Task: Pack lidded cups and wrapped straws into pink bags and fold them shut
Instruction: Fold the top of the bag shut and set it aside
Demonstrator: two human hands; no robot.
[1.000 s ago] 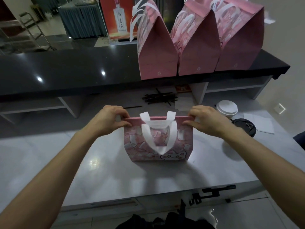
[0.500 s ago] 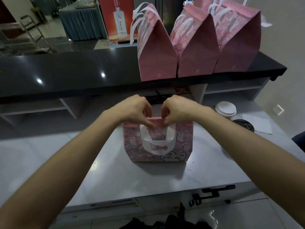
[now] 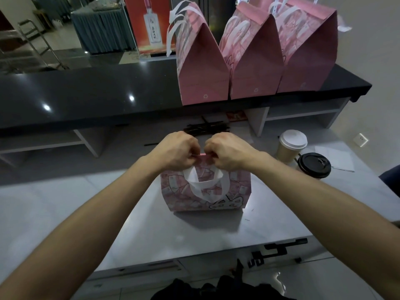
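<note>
Nearest, both forearms reach in from the bottom corners to the bag (image 3: 205, 191), which stands upright on the grey table (image 3: 65, 202), well in from its front edge. A second ago the hands held the top fold at its two outer ends; half a second ago they had slid inward, and now the left hand (image 3: 176, 151) and right hand (image 3: 229, 152) sit almost knuckle to knuckle over the middle, each pinching the pink top edge between thumb and curled fingers. The crease looks to have been run from the corners to the centre, so I judge this bag's closing fold nearly done, with only a final press left. The fold itself is mostly hidden under the knuckles; only a short strip of pink shows between the hands, so whether it lies flat cannot be told. What is inside the bag cannot be seen. Its white handle (image 3: 207, 185) hangs loose down the front face. To the right stand a white-lidded cup (image 3: 292, 146) and, just beside it, a black-lidded cup (image 3: 313, 167), not yet packed. Behind the hands lie dark straws (image 3: 207, 127), partly covered by them and hard to count. Farthest, three bags (image 3: 255, 59) stand closed on the black counter (image 3: 86, 98).
</note>
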